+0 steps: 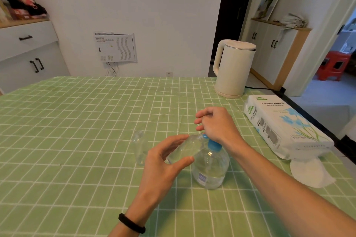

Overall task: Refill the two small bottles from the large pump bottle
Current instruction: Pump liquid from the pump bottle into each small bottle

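Observation:
The large clear pump bottle (211, 167) with a blue pump head stands on the green checked tablecloth (86, 131). My right hand (217, 125) rests on top of the blue pump, its fingers loosely bent. My left hand (165, 158) grips a small clear bottle (185, 150), tilted with its mouth up against the pump's spout. A second small clear bottle (140, 148) stands upright and uncapped just left of my left hand.
A cream electric kettle (233, 68) stands at the table's far right. A pack of tissue paper (285, 127) lies along the right edge, with white round pads (310, 173) in front of it. White cabinets (28, 54) stand beyond the table on the left.

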A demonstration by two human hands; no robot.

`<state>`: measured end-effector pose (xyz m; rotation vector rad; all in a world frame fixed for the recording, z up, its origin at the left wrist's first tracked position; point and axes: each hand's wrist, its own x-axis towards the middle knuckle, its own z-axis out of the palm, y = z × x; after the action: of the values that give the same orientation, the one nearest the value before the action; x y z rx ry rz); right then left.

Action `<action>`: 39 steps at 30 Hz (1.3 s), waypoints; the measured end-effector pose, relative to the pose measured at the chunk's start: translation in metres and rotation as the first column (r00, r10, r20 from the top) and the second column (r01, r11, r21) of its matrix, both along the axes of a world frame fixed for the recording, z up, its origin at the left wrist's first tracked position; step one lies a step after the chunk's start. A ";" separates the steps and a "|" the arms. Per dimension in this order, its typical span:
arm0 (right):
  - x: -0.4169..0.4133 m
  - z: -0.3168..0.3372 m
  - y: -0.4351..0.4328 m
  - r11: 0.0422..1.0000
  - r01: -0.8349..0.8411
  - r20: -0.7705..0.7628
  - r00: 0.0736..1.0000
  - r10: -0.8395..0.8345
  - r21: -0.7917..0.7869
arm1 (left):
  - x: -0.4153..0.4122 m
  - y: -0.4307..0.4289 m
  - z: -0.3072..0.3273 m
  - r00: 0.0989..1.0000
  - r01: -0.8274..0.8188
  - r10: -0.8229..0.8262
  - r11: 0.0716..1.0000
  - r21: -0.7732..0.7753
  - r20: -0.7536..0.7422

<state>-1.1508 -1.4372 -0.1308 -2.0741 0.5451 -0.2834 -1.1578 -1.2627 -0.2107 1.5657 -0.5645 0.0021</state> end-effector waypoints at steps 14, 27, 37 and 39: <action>-0.004 0.009 0.001 1.000 0.007 -0.015 1.000 -0.007 -0.027 | -0.002 0.001 0.001 1.000 -0.009 0.008 1.000 -0.017 -0.009; -0.004 0.001 0.002 1.000 -0.002 -0.002 1.000 0.002 -0.024 | -0.006 -0.004 0.002 0.999 -0.010 0.011 1.000 0.017 -0.047; -0.001 0.007 -0.002 1.000 0.013 -0.006 1.000 -0.012 0.023 | -0.006 -0.003 0.003 0.997 -0.015 0.014 1.000 -0.020 -0.075; -0.001 0.006 -0.003 0.999 0.013 0.000 1.000 -0.013 0.042 | -0.005 -0.003 0.001 0.996 -0.028 0.025 0.999 -0.029 -0.080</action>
<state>-1.1514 -1.4402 -0.1245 -2.0303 0.5600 -0.2770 -1.1623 -1.2656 -0.2097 1.5371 -0.4789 -0.0314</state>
